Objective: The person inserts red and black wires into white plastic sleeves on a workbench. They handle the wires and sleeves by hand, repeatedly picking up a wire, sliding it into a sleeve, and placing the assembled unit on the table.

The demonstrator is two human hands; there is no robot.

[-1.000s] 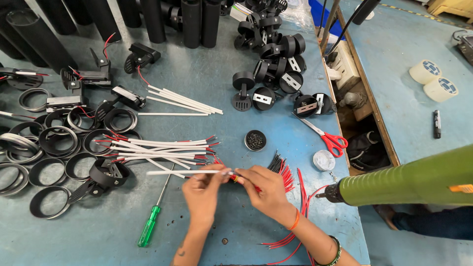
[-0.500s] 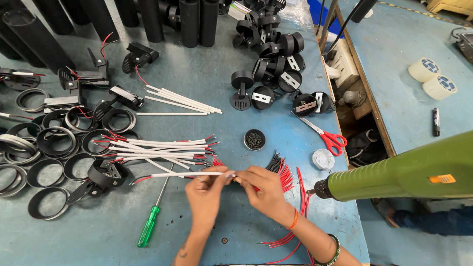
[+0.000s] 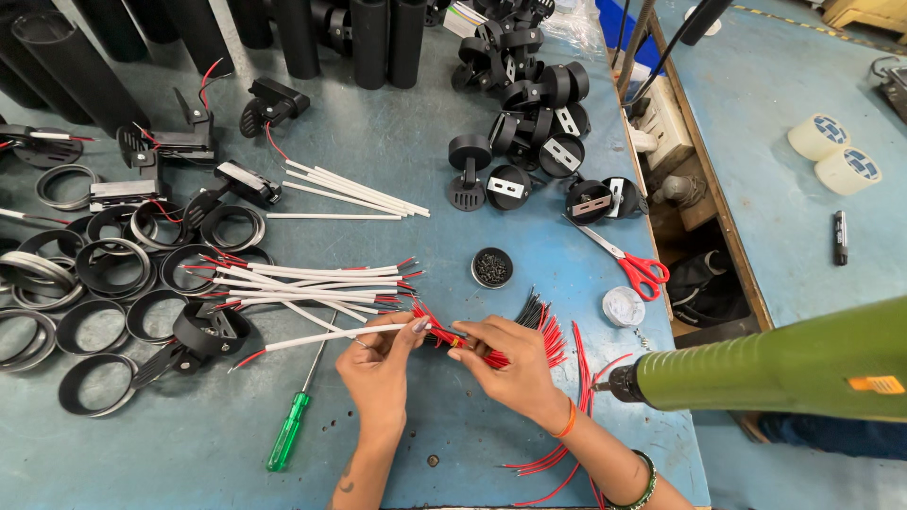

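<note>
A white sleeve (image 3: 326, 337) with red wire showing at its far end lies slanted across the blue bench (image 3: 406, 123), its near end pinched in the left hand (image 3: 378, 364) — finger and thumb closed on it. Just beside that, the right hand (image 3: 505, 364) has its grip closed on a bundle of red wires (image 3: 444, 332), whose ends meet the sleeve's mouth between the two hands. More red and black wires (image 3: 540, 316) fan out behind the right hand, and loose red ones trail under the forearm toward the bench edge.

Above the hands lies a heap of finished sleeves (image 3: 312, 281), white with red tips. Further back, another small pile of bare white sleeves (image 3: 350, 192). A green-handled screwdriver (image 3: 291, 430) lies near the left forearm, pointing up toward the sleeve. A small round tin of dark screws (image 3: 492, 268) sits just above the right hand, red-handled scissors (image 3: 624, 257) to its right, and a little white cap (image 3: 624, 307) near them.

To the left, black rings (image 3: 90, 326) crowd the bench; black lamp heads (image 3: 534, 123) cluster at the back, with black tubes (image 3: 368, 38) standing beyond. At the right edge a green power tool (image 3: 784, 364) juts in — its tip near the right wrist.
</note>
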